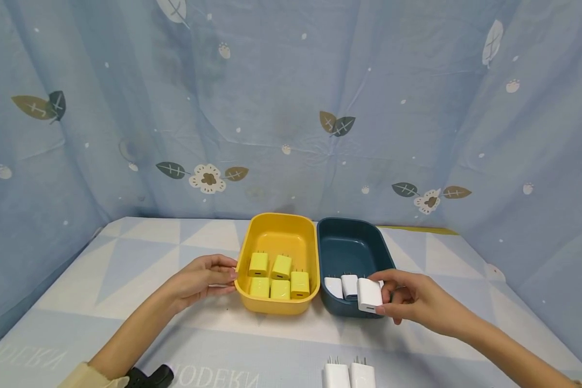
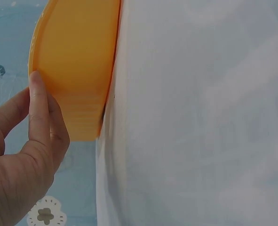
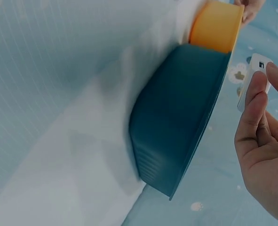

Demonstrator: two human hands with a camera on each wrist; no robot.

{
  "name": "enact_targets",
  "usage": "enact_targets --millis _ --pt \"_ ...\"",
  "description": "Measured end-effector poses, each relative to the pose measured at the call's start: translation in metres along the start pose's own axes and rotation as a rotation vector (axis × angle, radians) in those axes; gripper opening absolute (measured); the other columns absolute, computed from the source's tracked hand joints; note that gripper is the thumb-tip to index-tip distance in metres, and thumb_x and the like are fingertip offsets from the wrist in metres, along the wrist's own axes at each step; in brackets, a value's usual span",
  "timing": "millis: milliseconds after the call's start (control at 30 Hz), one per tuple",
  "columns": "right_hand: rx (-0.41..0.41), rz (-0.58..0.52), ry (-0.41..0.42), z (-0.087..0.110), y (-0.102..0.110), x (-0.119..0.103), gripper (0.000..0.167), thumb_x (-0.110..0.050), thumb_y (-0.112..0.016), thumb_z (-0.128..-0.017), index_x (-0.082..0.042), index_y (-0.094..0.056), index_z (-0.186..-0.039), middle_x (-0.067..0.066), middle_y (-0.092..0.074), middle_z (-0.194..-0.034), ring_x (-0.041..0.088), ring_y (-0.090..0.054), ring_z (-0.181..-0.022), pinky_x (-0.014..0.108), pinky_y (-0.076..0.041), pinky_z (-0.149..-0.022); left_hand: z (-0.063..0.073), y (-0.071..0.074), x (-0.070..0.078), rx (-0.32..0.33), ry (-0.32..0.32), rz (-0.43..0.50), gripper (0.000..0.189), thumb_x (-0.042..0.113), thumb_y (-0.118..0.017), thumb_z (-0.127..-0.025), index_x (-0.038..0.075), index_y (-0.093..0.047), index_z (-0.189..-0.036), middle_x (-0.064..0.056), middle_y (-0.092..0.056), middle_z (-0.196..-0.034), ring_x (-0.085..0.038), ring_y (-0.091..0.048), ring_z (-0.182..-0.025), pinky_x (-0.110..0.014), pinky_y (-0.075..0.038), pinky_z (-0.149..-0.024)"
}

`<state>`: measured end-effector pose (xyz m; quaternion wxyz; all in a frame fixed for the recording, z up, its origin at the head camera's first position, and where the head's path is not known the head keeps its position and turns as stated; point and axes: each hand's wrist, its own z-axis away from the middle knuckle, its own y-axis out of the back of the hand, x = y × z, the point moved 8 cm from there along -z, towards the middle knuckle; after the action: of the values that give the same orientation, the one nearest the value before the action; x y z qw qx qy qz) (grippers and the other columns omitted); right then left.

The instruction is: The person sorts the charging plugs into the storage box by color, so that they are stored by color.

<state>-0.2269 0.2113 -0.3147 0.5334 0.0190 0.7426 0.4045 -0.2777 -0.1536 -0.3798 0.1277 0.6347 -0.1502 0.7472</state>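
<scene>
My right hand (image 1: 412,302) pinches a white USB wall charger (image 1: 369,295) between thumb and fingers, above the front of the dark blue bin (image 1: 354,229). In the right wrist view, the charger (image 3: 252,80) sits above the level of that bin's rim, its port showing. More white chargers (image 1: 350,286) rest inside the bin, partly hidden by the held one. My left hand (image 1: 203,280) touches the left side of the yellow bin (image 1: 276,307) with fairly straight fingers, fingertips at the rim. Several yellow chargers (image 1: 281,267) lie in this bin's front half.
Two white chargers (image 1: 337,375) lie at the table's near edge, prongs pointing away. Both bins stand side by side on the patterned tablecloth (image 1: 145,258). Behind them hangs a blue curtain (image 1: 281,81). A black object (image 1: 150,377) is beside the left forearm.
</scene>
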Motion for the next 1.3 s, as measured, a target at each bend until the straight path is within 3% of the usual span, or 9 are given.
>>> enact_targets --millis 633,1000,1300 --pt "-0.003 0.109 0.005 -0.058 0.004 0.021 0.050 -0.019 -0.076 -0.088 0.002 -0.057 -0.130 0.005 -0.061 -0.085 0.022 -0.063 -0.062 0.036 -0.058 -0.058 0.002 -0.002 0.003 0.000 -0.001 0.003 0.044 0.003 -0.060 -0.097 -0.016 -0.041 -0.132 -0.018 -0.061 -0.111 -0.023 -0.067 -0.096 -0.036 -0.057 -0.088" --pt "-0.010 0.126 -0.080 -0.090 0.003 0.040 0.055 -0.021 -0.078 -0.088 0.003 -0.055 -0.131 0.005 -0.061 -0.085 0.032 -0.064 -0.065 0.038 -0.059 -0.062 0.001 0.002 -0.003 0.010 0.010 0.003 0.044 0.003 -0.061 -0.096 -0.016 -0.042 -0.131 -0.020 -0.061 -0.112 -0.025 -0.067 -0.099 -0.037 -0.056 -0.089" --pt "-0.026 0.120 -0.149 -0.105 -0.002 0.053 0.053 -0.017 -0.077 -0.088 0.003 -0.055 -0.132 0.005 -0.059 -0.086 0.023 -0.064 -0.066 0.033 -0.059 -0.067 0.001 0.000 -0.001 0.008 0.006 0.004 0.044 0.003 -0.061 -0.096 -0.016 -0.041 -0.131 -0.019 -0.061 -0.112 -0.025 -0.067 -0.098 -0.036 -0.057 -0.089"
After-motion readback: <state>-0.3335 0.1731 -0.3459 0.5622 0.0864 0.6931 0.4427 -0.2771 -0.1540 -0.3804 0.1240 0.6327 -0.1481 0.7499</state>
